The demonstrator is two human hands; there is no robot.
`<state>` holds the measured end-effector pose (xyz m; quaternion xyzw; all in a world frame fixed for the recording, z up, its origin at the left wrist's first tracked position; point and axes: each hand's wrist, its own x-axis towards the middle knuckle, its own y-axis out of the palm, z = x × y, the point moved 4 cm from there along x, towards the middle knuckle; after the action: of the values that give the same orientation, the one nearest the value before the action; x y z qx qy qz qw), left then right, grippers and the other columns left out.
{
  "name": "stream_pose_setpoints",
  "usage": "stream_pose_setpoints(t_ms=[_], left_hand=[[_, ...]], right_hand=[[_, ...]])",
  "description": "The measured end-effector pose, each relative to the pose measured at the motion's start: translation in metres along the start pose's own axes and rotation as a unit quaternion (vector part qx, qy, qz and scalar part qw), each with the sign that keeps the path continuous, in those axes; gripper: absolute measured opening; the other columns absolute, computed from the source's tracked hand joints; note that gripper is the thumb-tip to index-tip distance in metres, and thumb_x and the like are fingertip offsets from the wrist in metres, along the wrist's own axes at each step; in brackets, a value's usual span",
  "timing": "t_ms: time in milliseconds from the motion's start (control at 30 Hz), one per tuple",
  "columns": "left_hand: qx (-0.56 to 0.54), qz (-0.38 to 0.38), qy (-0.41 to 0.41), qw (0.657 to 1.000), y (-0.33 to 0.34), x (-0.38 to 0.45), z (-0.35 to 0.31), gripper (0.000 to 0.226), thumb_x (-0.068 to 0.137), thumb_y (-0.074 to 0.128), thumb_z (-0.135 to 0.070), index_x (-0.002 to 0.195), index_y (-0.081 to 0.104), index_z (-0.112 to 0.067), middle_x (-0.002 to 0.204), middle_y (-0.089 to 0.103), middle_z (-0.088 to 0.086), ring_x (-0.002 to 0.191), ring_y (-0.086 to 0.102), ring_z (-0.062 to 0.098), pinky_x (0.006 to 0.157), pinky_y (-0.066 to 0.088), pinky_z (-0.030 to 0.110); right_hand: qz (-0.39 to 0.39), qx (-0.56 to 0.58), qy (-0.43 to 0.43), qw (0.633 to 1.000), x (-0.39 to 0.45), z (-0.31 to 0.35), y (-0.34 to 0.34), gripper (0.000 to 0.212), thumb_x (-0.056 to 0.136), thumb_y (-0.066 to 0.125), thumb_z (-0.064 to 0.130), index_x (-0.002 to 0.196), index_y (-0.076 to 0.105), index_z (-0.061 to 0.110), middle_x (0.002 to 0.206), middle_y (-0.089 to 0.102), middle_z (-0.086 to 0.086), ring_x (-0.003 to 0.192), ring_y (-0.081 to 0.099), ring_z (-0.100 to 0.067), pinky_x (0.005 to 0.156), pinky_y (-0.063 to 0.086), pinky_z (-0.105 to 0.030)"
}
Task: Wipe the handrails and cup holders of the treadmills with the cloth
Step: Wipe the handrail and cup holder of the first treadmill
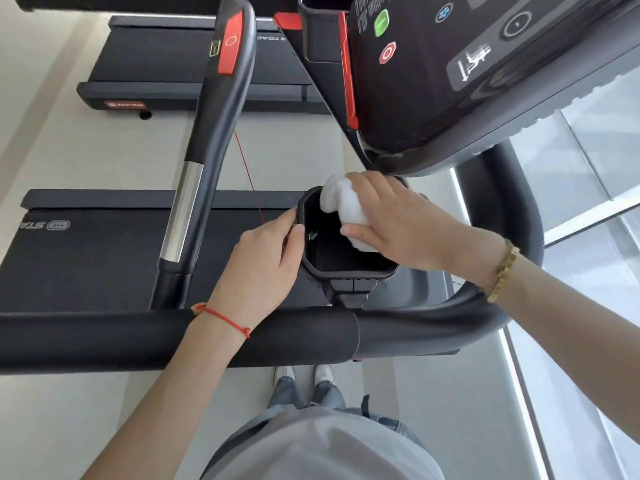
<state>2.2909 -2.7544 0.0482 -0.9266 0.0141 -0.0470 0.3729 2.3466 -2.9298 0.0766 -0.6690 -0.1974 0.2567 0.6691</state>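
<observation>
Inside the cup holder [346,268], the right hand [398,220] grips the cloth [343,202].

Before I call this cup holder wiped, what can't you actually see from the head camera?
- Cup holder floor: in shadow, partly covered by the cloth and right hand.
- Small item inside: too small to identify.
- Cup holder's outer left wall: behind the left hand.
- Console: cut off by the top edge.

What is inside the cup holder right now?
The cup holder shows a dark bare floor and a small metal piece. The white cloth, held by the right hand, covers its far-right part.
</observation>
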Motion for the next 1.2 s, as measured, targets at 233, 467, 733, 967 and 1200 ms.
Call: stream_pose_setpoints(t_ms=[233, 467, 733, 967, 1200], left_hand=[[0.007, 0.000, -0.007, 1.000, 0.001, 0.000, 0.001, 0.031, 0.103, 0.039, -0.029, 0.124, 0.060, -0.018, 0.066, 0.053, -0.009, 0.065, 0.054, 0.011, 0.064, 0.043, 0.035], [0.002, 0.008, -0.009, 1.000, -0.001, 0.000, 0.000, 0.033, 0.104, 0.037, -0.031, 0.128, 0.059, -0.024, 0.075, 0.064, -0.001, 0.074, 0.060, 0.018, 0.077, 0.050, 0.041], [0.013, 0.000, -0.003, 1.000, -0.001, 0.000, -0.002, 0.032, 0.104, 0.037, -0.030, 0.125, 0.059, -0.020, 0.083, 0.068, 0.006, 0.080, 0.063, 0.022, 0.079, 0.051, 0.042], [0.022, 0.006, -0.007, 1.000, 0.000, 0.002, -0.001, 0.028, 0.104, 0.037, -0.028, 0.114, 0.060, -0.016, 0.067, 0.056, -0.001, 0.066, 0.056, 0.015, 0.067, 0.048, 0.041], [0.015, 0.013, -0.014, 1.000, -0.001, 0.001, -0.002, 0.029, 0.104, 0.036, -0.030, 0.118, 0.060, -0.022, 0.074, 0.062, 0.001, 0.072, 0.059, 0.020, 0.074, 0.050, 0.045]], right_hand=[[-0.001, -0.030, -0.022, 0.999, 0.038, 0.012, 0.004, 0.057, 0.099, 0.033, 0.054, 0.133, 0.040, 0.008, 0.122, 0.055, -0.008, 0.109, 0.055, -0.028, 0.091, 0.043, -0.035], [-0.003, 0.100, 0.037, 0.994, 0.001, -0.010, 0.003, 0.053, 0.099, 0.046, 0.041, 0.138, 0.035, 0.006, 0.126, 0.047, -0.014, 0.114, 0.047, -0.030, 0.086, 0.029, -0.026], [0.037, 0.228, 0.072, 0.970, -0.029, -0.012, 0.015, 0.072, 0.102, 0.030, 0.044, 0.153, -0.005, 0.007, 0.156, 0.013, -0.010, 0.137, 0.025, -0.024, 0.094, 0.015, -0.010], [-0.013, -0.035, -0.056, 0.998, 0.030, 0.007, 0.006, 0.061, 0.101, 0.034, 0.048, 0.146, 0.028, 0.007, 0.136, 0.047, -0.009, 0.122, 0.047, -0.029, 0.103, 0.035, -0.039], [-0.050, 0.047, -0.009, 0.998, 0.030, -0.003, 0.006, 0.050, 0.095, 0.048, 0.051, 0.131, 0.044, 0.016, 0.112, 0.060, -0.003, 0.098, 0.059, -0.028, 0.071, 0.042, -0.036]])
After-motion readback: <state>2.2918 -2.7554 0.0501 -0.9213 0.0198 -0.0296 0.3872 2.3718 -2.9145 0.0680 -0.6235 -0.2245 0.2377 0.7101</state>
